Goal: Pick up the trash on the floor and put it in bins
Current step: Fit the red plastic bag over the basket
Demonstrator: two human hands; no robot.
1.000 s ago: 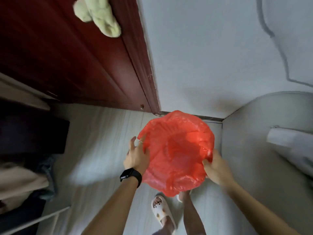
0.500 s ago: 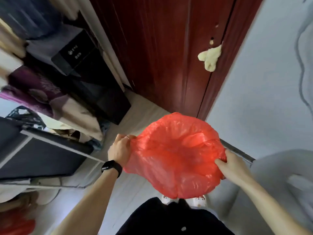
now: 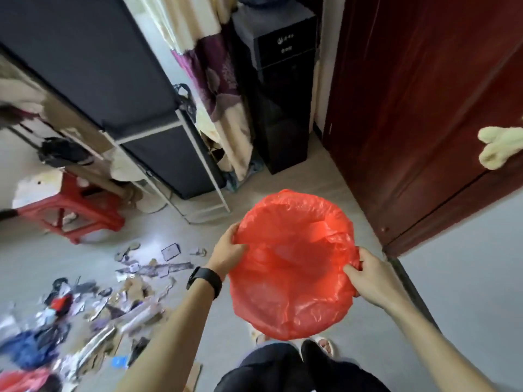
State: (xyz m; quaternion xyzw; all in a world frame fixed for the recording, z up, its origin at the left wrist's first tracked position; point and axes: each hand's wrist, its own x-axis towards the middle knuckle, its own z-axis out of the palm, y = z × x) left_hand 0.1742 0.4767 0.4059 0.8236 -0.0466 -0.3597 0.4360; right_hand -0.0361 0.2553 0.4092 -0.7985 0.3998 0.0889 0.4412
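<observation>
Head view: looks down over both forearms, which reach forward and slightly inward.
Floor: pale grey floor (image 3: 181, 233), carrying everything below.
Door: dark red wooden door (image 3: 410, 108) along the floor's right edge.
Rack: tall black fabric-covered rack (image 3: 99, 66) on a white frame, at the floor's far left edge.
Bag: thin red plastic bag (image 3: 291, 267), held clear of the floor in front of the legs. Its mouth faces up and is stretched round, probably so that scraps can be dropped straight in. I cannot tell whether a rigid bin sits inside it.
Trash: scattered paper, cardboard and wrapper scraps (image 3: 127, 295) lie over the floor's near left part, well apart from the bag and not yet collected.
Stool: red plastic stool (image 3: 70, 210), beyond the scraps toward the left edge.
Left hand (image 3: 227, 257): fingers curled over the bag's left rim, gripping the film, knuckles up.
Right hand (image 3: 370, 278): thumb and fingers pinch a bunched fold of the right rim and pull outward against the left hand.
Wristband: black band (image 3: 205, 280) on the left wrist.
Next: the bag likely needs carrying over to the scraps.
</observation>
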